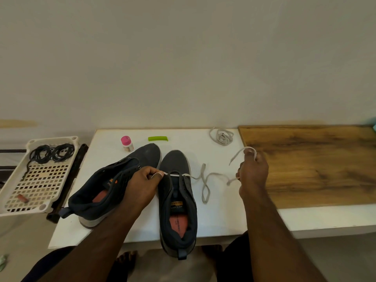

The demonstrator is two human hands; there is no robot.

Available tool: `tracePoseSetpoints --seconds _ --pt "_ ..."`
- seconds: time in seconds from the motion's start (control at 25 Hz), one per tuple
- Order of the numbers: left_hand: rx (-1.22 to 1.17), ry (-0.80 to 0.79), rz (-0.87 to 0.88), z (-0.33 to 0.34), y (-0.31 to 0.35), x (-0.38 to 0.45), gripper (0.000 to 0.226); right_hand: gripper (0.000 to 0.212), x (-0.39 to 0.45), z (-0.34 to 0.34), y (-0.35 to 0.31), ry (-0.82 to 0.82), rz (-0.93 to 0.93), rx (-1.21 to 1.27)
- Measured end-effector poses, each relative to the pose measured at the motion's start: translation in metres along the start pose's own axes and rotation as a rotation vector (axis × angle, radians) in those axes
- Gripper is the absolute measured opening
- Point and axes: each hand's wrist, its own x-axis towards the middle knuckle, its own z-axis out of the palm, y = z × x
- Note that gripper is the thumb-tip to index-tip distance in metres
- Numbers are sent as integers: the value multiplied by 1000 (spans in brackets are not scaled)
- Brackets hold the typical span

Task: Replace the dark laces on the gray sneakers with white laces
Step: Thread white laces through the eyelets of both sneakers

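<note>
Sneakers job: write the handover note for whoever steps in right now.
Left hand pinches one end of the white lace at the right sneaker; right hand holds the other end.
Lace crosses the front eyelets only.
Left sneaker has no lace.
Dark laces lie in the basket.
Second white lace lies coiled behind.
Left: lace both sneakers.

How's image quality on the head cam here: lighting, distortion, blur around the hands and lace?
Head view: dim, warm, even light with soft shadows and no glare; wide-angle bowing bends the white table edges; mild softness overall, the right hand and white lace slightly smeared; left hand on the right-side sneaker sharper; insole text unreadable.
</note>
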Motion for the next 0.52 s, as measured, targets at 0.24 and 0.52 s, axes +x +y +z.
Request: tracePoseSetpoints --seconds 0.24,0.52 --pt "2 0 1 0 1 -1 11 8 10 -4 15 -311 39 -475" --pt "-12 8 28 -2 2 -3 8 31 -1 9 14 -333 -227 -793"
